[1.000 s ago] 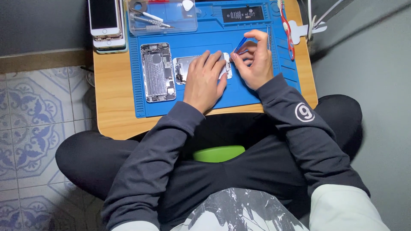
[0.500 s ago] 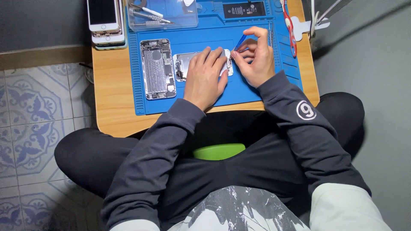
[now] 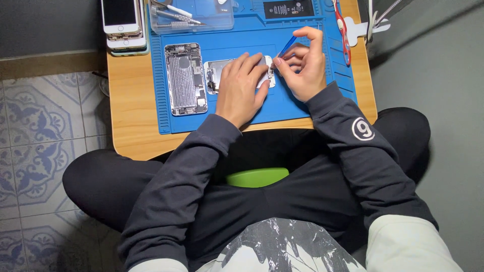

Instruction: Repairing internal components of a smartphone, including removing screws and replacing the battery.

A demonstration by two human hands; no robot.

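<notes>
My left hand (image 3: 242,88) lies flat, fingers spread, on a detached phone screen panel (image 3: 213,74) on the blue work mat (image 3: 282,108), pressing it down. My right hand (image 3: 302,65) pinches a thin blue pry tool (image 3: 287,46), whose tip rests at the panel's right end next to my left fingertips. An opened phone body (image 3: 184,78) with bare internals lies to the left of the panel.
A small wooden table (image 3: 132,126) carries the mat. A stack of phones (image 3: 122,22) sits at the back left. A clear tray with screwdrivers (image 3: 191,15), a black battery (image 3: 288,8) and red-handled tweezers (image 3: 344,32) lie along the back. Tiled floor lies to the left.
My hands have hardly moved; the right hand has shifted slightly at the panel's right end with the blue tool. The view has drifted a little.
</notes>
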